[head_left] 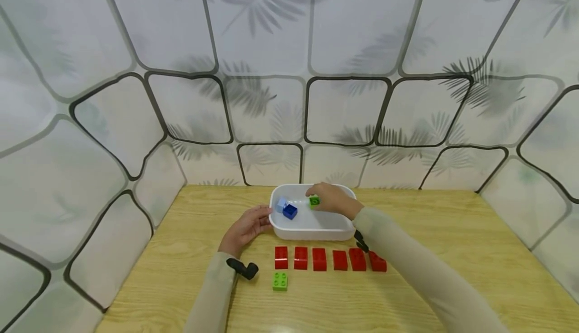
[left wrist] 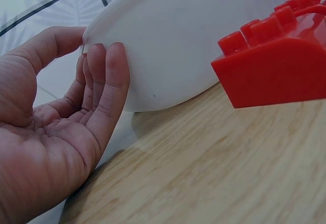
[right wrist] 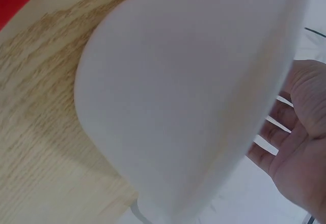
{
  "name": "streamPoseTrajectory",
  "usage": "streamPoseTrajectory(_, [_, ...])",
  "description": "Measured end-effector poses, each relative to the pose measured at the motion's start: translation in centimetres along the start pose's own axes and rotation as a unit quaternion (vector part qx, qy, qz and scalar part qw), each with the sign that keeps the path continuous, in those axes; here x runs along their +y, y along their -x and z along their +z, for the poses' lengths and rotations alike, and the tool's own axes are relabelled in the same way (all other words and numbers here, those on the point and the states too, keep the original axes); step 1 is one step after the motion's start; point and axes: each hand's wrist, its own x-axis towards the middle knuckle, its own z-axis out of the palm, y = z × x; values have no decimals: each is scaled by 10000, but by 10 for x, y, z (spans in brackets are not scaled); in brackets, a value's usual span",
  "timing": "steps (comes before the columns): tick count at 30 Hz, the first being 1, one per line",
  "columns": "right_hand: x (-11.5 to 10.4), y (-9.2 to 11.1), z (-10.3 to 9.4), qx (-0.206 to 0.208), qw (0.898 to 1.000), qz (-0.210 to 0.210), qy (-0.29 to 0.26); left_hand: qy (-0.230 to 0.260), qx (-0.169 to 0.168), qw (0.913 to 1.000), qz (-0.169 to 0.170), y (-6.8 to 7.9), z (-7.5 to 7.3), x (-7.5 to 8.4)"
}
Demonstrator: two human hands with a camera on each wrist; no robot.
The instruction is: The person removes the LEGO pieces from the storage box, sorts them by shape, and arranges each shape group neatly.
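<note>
A white plastic tub [head_left: 312,234] stands near the back of the table. My left hand [head_left: 248,228] holds its left end, thumb at the rim and fingertips against the outer wall [left wrist: 163,51]. Over the tub's inside, my right hand [head_left: 333,199] pinches a green building block [head_left: 314,201] at its fingertips. The right wrist view shows that hand [right wrist: 300,132] beyond the tub's wall [right wrist: 168,91], its fingertips and the block hidden. A dark blue block [head_left: 290,212] and a light blue block [head_left: 281,204] lie in the tub's left part.
In front of the tub runs a row of several red blocks [head_left: 319,259], its right end by my right sleeve. A light green block [head_left: 280,281] lies before the leftmost red one. Behind the wooden table [head_left: 203,197] hangs a patterned curtain [head_left: 271,111].
</note>
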Motion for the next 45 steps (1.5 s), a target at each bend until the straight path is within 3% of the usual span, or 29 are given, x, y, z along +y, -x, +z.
streamPoseTrajectory(6, [-1,-2,5,-11,9996,-49,277,236,-97,9996,-112,-2,-1,1])
streamPoseTrajectory(17, [-1,-4,10,134,9987,-226,440,147,-175,9997,-94,11,10,16])
streamPoseTrajectory(26, [0,-6,16,-69,9978,-241,618,231,-167,9995,-112,0,1,5])
streamPoseTrajectory(35, [-3,-1,15,-151,9968,-369,696,157,98,9998,-107,-1,1,0])
streamPoseTrajectory(45, [-11,17,2,-25,9957,-696,604,179,-66,9998,-79,-2,0,1])
